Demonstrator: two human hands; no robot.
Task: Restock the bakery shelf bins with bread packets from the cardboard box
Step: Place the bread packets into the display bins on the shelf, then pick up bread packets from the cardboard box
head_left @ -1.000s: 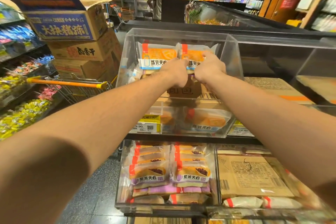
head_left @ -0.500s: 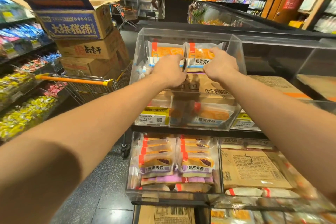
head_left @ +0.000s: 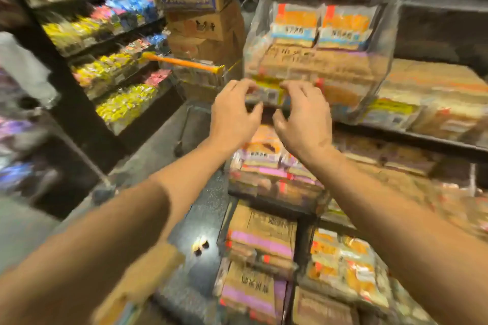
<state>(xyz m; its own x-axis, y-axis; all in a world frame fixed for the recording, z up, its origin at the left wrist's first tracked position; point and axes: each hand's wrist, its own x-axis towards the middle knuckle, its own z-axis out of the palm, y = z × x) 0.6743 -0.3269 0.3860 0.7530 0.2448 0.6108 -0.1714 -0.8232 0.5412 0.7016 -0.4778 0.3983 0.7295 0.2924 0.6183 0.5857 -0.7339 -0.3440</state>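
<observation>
Below top bin [head_left: 317,42] | L hand [head_left: 235,116], R hand [head_left: 303,119] empty | packets [head_left: 320,25] upright

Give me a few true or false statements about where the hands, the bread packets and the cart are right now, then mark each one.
1. Both hands are empty. True: the left hand and right hand hang with loosely spread fingers, holding nothing.
2. Two orange packets stand side by side in the top bin. True.
3. The hands are inside the top bin. False: they are in front of its lower front edge.
4. The cart handle is blue. False: it is orange.
5. The purple-label packets sit above the orange ones. False: they are in a lower bin.
</observation>
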